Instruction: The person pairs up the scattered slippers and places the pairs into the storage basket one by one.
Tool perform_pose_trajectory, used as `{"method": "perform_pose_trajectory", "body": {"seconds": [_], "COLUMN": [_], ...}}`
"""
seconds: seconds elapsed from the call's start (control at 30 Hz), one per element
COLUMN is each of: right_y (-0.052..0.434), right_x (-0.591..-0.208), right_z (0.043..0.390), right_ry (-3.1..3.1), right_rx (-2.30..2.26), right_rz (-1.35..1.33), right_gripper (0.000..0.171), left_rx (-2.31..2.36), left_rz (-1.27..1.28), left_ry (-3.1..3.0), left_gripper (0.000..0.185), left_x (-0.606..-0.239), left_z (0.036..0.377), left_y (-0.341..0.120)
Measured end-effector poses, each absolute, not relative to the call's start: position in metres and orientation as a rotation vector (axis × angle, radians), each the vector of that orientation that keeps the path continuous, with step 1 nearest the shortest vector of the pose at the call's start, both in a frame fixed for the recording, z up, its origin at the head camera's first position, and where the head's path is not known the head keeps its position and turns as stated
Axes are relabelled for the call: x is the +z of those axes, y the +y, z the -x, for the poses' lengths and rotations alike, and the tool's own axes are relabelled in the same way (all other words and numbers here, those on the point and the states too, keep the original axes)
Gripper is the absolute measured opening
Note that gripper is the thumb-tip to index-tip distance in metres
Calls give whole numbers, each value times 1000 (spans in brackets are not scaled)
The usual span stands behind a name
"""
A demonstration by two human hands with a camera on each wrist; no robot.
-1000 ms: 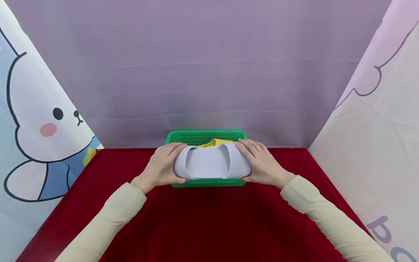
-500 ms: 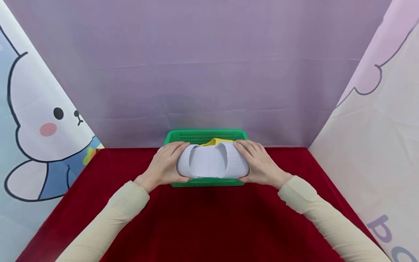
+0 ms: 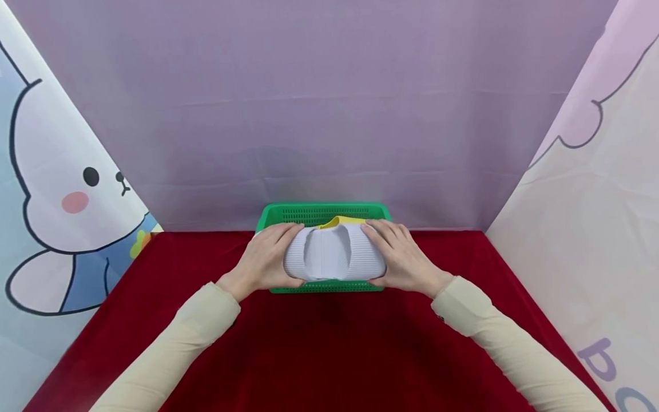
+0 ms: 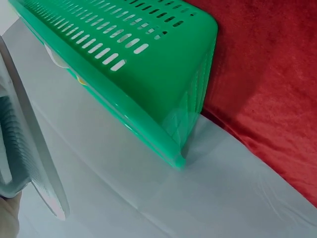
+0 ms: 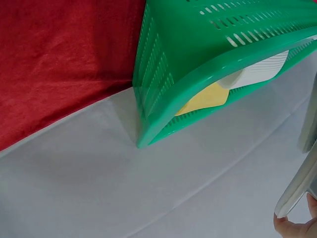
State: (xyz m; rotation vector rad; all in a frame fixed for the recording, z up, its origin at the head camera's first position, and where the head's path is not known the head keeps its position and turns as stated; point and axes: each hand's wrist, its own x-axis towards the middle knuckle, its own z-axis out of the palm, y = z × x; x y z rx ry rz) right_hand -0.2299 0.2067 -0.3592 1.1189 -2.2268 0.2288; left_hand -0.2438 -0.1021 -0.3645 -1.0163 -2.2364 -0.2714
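Observation:
Above a green plastic basket (image 3: 324,205), a pair of white slippers is held level between my hands. My left hand (image 3: 261,258) grips the left slipper (image 3: 295,256), thumb on the near side and fingers over the far side. The right slipper (image 3: 367,256) is gripped the same way by my right hand (image 3: 405,258). Ribbed straps face outward, and a seam shows where the two meet in the middle. Inside the basket lie a yellow item (image 5: 208,97) and a white ribbed item (image 5: 262,69), both partly hidden. In the left wrist view, a slipper's edge (image 4: 37,148) hangs apart from the basket rim.
The basket stands on a red cloth (image 3: 329,355) at its back edge. Close behind rises a lilac curtain (image 3: 329,114). Printed panels flank both sides, a cartoon rabbit (image 3: 56,189) on the left one.
Both hands have moved slightly inward, bringing the slippers' straps closer together. The gap between the straps looks narrower. The basket has stayed in place.

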Motion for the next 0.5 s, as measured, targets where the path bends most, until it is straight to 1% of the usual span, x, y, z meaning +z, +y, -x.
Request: {"method": "perform_pose_trajectory", "body": {"seconds": [0.27,0.5], "right_y": [202,198], "right_x": [-360,-359], "right_z": [230,230], "right_ry": [-2200,-2178], "right_rx": [231,224], "right_rz": [-1138,-1151], "right_gripper": [110,107], "left_rx": [-276,-268], "left_rz": [1014,1012], "left_ry": [-2240,-2262], "left_gripper": [94,94], "left_x": [-364,-362], "left_z": [242,240], "left_y": [-97,-92]}}
